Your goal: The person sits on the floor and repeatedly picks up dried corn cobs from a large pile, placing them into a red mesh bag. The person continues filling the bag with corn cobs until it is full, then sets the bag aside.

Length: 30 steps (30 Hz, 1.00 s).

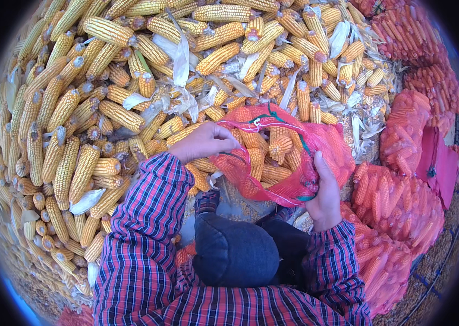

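A red mesh bag [327, 140] lies before me with its mouth spread wide. Inside it are several yellow corn cobs [280, 144]. My left hand [205, 142] has its fingers curled together at the bag's left rim. On the right, my right hand [324, 193] holds the side of the bag near the rim, thumb up, its other fingers mostly hidden. Green and white cord [270, 116] runs along the edge of the mouth. Loose cobs lie just beyond the bag and under my left forearm.
A large heap of husked corn cobs [62, 163] rises ahead and to the left, with dry husks [181, 61] among them. Filled red mesh bags [400, 203] line the right side. A flat red cloth or bag [437, 163] lies there too. Loose kernels [233, 199] cover ground near my feet.
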Motion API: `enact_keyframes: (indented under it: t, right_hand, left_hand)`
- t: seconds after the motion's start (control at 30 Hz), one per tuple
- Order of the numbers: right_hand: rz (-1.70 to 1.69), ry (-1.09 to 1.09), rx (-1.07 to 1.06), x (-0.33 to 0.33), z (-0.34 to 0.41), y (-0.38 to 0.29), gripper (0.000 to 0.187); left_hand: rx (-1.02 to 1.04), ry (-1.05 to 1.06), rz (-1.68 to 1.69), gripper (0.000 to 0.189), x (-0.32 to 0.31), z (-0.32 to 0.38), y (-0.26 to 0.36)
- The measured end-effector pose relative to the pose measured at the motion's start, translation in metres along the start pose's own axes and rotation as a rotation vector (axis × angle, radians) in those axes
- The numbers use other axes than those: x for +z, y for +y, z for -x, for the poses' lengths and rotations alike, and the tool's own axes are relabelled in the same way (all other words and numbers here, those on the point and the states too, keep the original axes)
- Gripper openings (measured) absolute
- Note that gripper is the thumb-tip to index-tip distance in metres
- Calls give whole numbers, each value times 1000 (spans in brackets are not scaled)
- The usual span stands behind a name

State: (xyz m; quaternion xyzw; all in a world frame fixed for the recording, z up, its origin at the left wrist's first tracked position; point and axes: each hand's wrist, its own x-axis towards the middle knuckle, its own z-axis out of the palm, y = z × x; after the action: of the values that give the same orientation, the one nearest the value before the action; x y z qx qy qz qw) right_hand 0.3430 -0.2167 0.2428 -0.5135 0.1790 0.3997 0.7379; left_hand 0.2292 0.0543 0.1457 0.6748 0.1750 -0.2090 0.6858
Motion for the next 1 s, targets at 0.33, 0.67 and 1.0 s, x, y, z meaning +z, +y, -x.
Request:
enact_keyframes:
  t: [0.33, 0.67, 1.0]
  right_hand:
    - [8, 11, -6, 6, 6, 0, 37]
    - [-14, -82, 13, 8, 2, 3, 35]
    - [0, -15, -1, 9, 1, 3, 32]
  left_hand:
    - [-18, 361, -1618, 47, 62, 38, -184]
    - [-285, 330, -1206, 59, 40, 9, -165]
    - [-361, 521, -829, 62, 26, 162, -69]
